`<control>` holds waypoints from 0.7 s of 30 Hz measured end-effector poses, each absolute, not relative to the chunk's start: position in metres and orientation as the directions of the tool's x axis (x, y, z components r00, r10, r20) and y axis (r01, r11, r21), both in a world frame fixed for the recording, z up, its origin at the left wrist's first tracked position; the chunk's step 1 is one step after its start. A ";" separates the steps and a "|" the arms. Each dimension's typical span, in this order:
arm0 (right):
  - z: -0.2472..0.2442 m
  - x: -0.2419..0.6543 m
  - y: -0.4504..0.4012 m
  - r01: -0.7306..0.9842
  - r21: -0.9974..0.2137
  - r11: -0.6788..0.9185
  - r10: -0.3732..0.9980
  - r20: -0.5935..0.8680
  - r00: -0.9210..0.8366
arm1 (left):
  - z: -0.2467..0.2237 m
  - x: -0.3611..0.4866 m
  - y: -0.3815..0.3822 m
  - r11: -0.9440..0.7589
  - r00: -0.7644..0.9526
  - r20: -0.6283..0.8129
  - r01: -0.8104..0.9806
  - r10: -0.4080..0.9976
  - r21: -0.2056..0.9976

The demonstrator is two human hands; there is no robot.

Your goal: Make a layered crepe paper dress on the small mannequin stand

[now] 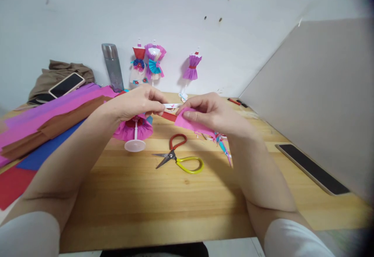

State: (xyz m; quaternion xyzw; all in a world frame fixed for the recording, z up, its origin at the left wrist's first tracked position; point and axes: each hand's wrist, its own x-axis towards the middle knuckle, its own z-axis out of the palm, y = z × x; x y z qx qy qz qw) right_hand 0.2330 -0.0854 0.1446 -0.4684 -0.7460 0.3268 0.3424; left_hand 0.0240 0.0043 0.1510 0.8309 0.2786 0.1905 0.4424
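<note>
Okay, left hand point(142, 100): I have thumb and fingertips pinching one end of a white strip point(172, 106), above the table point(131, 202) between both hands. Right hand point(212, 110) pinches a pink piece point(189, 123) under its thumb; whether it grips the strip too, I can't tell. I'd hold the strip level, grips light, to avoid creasing. Around: stacked sheets point(62, 130) far left, skirted stand point(127, 133) below the left hand, spread scissors point(172, 155) mid-table, scraps point(223, 146) by the right forearm. Scissors probably most in the way.
</note>
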 end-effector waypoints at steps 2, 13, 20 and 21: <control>0.142 0.233 -0.083 0.433 -0.827 0.360 0.916 0.225 -0.331 | 0.150 0.025 0.005 -0.446 0.764 0.087 0.276 0.639 0.851; 0.135 0.229 -0.078 0.449 -0.832 0.326 0.941 0.241 -0.236 | 0.147 0.029 0.002 -0.464 0.764 0.062 0.323 0.642 0.825; 0.133 0.228 -0.077 0.528 -0.792 0.306 0.951 0.229 -0.208 | 0.144 0.030 0.001 -0.589 0.781 0.147 0.319 0.608 0.743; 0.132 0.227 -0.076 0.529 -0.788 0.315 0.948 0.236 -0.213 | 0.145 0.031 0.000 -0.613 0.783 0.169 0.312 0.598 0.726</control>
